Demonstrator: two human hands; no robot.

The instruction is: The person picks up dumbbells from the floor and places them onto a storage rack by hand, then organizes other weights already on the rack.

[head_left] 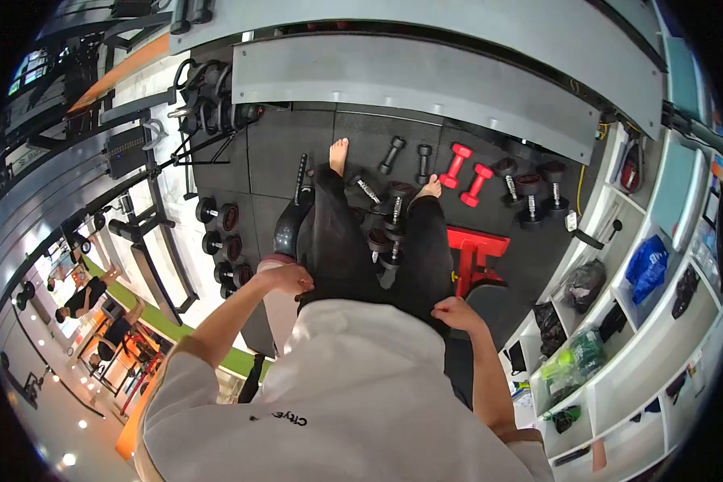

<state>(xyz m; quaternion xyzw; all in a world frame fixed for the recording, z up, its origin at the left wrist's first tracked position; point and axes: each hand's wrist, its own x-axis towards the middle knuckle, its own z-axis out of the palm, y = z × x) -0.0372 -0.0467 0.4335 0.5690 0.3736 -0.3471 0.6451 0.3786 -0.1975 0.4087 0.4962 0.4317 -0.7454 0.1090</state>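
My left hand (287,279) is at my left hip, its fingers curled in against the black trousers (341,253). Whatever lies inside those fingers is hidden. At the right hip, the fingertips of my right hand (456,312) are pinched together at the edge of the trousers, below the hem of a white shirt (361,353). Left of my legs stands a black curved piece of equipment (292,229) with a perforated bar (301,177). A red metal frame (475,249) with a dark pad (490,304) is near my right thigh. Both feet are bare on the floor.
Black dumbbells (394,154) and red dumbbells (455,165) lie around my feet. More dumbbells (218,241) line the left. A grey metal rack (410,76) crosses in front. White shelves (618,369) with bags are at right. Other people (96,293) are far left.
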